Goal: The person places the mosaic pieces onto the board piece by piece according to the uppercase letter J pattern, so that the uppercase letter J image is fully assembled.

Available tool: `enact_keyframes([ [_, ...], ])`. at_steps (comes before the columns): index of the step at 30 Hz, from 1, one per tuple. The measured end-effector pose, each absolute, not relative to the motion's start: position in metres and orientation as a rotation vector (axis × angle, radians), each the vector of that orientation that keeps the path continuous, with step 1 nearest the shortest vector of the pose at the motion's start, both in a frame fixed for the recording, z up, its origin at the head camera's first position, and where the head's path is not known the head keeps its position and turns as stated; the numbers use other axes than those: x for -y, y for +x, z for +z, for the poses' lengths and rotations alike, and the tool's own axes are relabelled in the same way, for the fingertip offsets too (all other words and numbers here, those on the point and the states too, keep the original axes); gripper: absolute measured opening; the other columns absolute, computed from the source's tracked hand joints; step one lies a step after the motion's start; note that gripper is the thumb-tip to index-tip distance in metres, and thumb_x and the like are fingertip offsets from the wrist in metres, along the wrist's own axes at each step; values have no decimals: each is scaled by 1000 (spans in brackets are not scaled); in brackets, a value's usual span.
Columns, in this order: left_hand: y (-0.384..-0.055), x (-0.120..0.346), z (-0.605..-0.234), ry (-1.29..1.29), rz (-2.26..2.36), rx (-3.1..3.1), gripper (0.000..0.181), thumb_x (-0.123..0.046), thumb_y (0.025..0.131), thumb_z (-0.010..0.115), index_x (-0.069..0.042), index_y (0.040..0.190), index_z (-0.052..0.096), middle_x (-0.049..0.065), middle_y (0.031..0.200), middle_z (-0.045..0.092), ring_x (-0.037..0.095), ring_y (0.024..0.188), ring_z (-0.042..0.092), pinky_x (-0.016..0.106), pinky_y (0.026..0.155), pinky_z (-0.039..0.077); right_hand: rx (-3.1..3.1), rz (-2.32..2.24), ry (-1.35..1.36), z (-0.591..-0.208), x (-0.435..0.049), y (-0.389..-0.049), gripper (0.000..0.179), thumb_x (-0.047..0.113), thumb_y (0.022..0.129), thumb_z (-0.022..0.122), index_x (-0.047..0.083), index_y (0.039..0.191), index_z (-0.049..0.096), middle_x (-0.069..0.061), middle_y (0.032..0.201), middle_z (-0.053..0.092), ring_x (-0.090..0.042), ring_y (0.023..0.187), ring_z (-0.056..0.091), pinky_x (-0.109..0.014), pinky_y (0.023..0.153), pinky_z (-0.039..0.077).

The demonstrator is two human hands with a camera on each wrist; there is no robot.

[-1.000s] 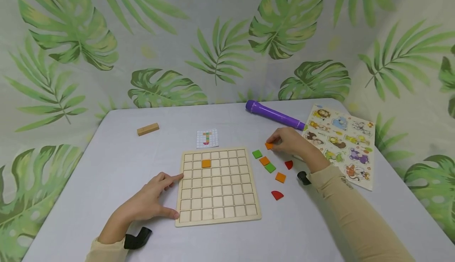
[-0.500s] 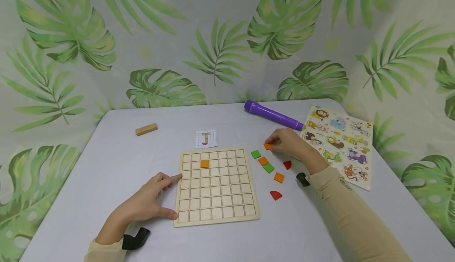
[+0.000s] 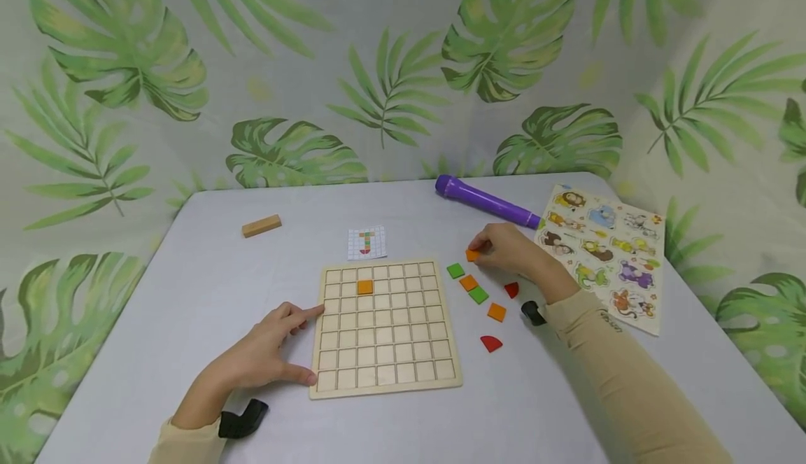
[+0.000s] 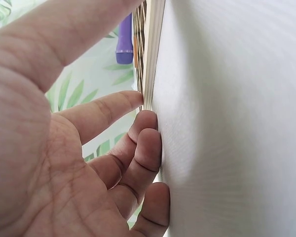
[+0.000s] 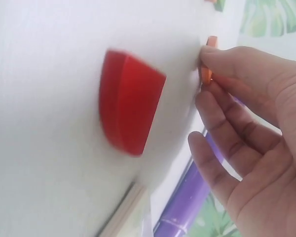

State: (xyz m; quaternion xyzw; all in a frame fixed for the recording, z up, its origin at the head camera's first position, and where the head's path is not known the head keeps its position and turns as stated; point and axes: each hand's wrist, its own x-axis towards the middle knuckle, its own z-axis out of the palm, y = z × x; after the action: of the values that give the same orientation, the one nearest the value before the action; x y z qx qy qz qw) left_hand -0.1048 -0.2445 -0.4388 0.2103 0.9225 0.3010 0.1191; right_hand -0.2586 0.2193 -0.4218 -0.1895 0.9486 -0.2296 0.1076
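At the left edge of a wooden grid board (image 3: 387,324), my left hand (image 3: 267,352) rests with thumb and index finger spread, both tips touching the rim. The left wrist view shows its other fingers bent against the tabletop. An orange square tile (image 3: 365,287) lies in the board's upper left part. Right of the board, my right hand (image 3: 506,248) pinches another orange square tile (image 5: 205,74) between thumb and fingers, close to the table. Near it lie a green tile (image 3: 455,270), an orange tile (image 3: 469,283), a second green tile (image 3: 478,294) and a red quarter-circle piece (image 5: 133,103).
A pattern card (image 3: 367,243) with a small coloured figure lies behind the board. Farther back are a wooden block (image 3: 261,226) and a purple microphone (image 3: 485,200). An animal puzzle board (image 3: 604,254) sits at the right. One more orange tile (image 3: 497,311) and red piece (image 3: 491,343) lie nearer.
My right hand, still pinching the orange tile, has shifted very slightly left. My left hand and the board stay where they were.
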Motion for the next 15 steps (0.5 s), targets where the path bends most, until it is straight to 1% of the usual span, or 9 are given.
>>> enact_keyframes([
  [7, -105, 243, -438, 613, 884, -2693, 109, -50, 71, 98, -18, 162, 49, -3, 121, 54, 15, 111, 47, 34, 96, 44, -2782, -693, -574, -413, -204, -256, 28, 17, 96, 81, 2, 119, 80, -13, 115, 77, -29, 106, 66, -48, 100, 55],
  [15, -105, 244, -438, 608, 874, -2708, 109, -49, 70, 99, -18, 162, 50, -3, 121, 54, 14, 109, 47, 32, 94, 44, -2769, -756, -730, -409, -177, -248, 28, 20, 96, 81, 3, 118, 81, -11, 113, 79, -27, 105, 70, -45, 97, 58],
])
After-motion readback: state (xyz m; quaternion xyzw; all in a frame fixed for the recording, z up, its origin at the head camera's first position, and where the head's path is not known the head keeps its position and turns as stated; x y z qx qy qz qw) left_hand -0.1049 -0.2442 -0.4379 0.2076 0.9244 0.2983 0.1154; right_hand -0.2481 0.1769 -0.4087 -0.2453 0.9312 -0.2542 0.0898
